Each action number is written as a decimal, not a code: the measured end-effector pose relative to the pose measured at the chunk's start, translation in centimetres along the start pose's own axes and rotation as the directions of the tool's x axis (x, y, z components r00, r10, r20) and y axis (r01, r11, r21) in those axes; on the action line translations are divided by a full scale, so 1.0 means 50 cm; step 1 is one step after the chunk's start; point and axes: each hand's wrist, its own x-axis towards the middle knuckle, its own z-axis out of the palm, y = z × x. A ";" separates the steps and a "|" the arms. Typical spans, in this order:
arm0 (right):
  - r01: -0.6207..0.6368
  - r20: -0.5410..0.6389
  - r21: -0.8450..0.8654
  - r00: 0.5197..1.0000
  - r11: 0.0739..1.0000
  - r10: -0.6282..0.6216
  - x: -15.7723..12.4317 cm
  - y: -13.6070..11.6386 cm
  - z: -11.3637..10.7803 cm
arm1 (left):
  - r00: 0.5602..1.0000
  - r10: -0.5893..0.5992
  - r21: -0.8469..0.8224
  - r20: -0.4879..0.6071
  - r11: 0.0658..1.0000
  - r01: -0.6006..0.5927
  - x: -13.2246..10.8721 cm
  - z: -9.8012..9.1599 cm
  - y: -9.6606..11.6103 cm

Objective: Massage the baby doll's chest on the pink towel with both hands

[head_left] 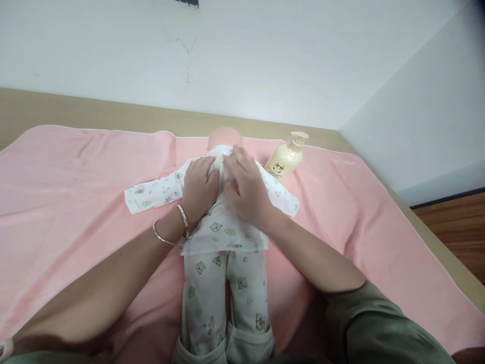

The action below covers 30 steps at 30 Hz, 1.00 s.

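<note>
A baby doll lies stretched out in a white printed shirt [227,230] and matching trousers [204,283], its smooth head [225,137] at the far end. No face shows on it. My left hand [200,189] rests on the left side of the upper shirt, fingers laid over the cloth and thumb apart. On the right side, my right hand [246,187] lies over the upper shirt with its fingers stretched forward. Neither hand visibly grips anything. Both shirt sleeves spread outward, and the doll's hands are hidden.
Under the doll a pink blanket [94,197] covers most of the wooden table [113,108]. A pale yellow pump bottle [286,156] leans by the right sleeve. A white wall [265,60] rises behind the table, and a brown wooden surface [454,222] stands at far right.
</note>
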 end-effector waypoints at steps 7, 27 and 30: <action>0.077 -0.048 0.081 0.996 0.994 -0.073 0.002 0.004 -0.014 | 0.999 0.030 -0.015 0.010 0.999 -0.030 0.000 -0.002 -0.001; 0.238 0.307 -0.245 0.939 0.940 -0.157 -0.042 -0.035 -0.061 | 0.997 0.041 0.045 0.069 0.998 -0.044 0.015 -0.020 0.002; 0.345 0.407 -0.137 0.874 0.929 -0.264 -0.043 -0.027 -0.108 | 0.998 0.033 0.035 0.053 0.999 -0.035 0.027 -0.030 -0.016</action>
